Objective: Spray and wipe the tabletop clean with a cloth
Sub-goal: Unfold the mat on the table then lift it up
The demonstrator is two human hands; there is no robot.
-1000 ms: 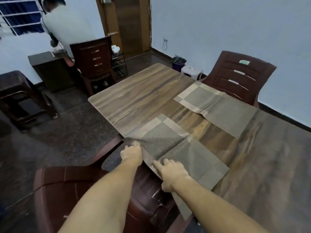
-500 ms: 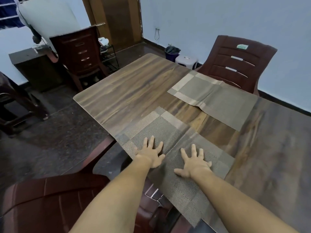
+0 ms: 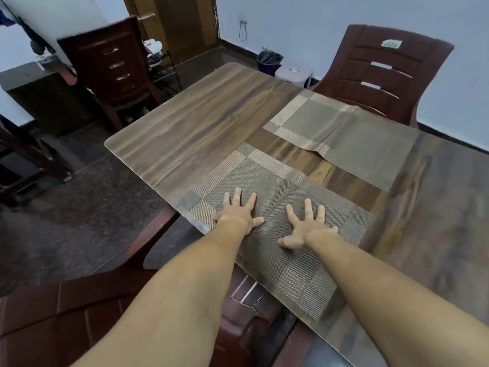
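The long wood-grain surface (image 3: 201, 128) carries two woven grey-brown placemats. The nearer placemat (image 3: 254, 178) lies at the near edge, seemingly overhanging it slightly; the second placemat (image 3: 352, 139) lies beyond it, before a dark red plastic chair (image 3: 383, 75). On the nearer placemat, the left hand (image 3: 238, 214) and right hand (image 3: 304, 227) press flat, fingers (image 3: 236, 197) spread wide, holding nothing.

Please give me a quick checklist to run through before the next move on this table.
1. Left hand flat on near placemat: ok.
2. Right hand flat on it too: ok.
3. Near placemat lying smooth: not ok, a crease runs across it.
4. Far placemat lying on the tabletop: ok.
5. Spray and cloth within reach: cannot tell, neither is in view.
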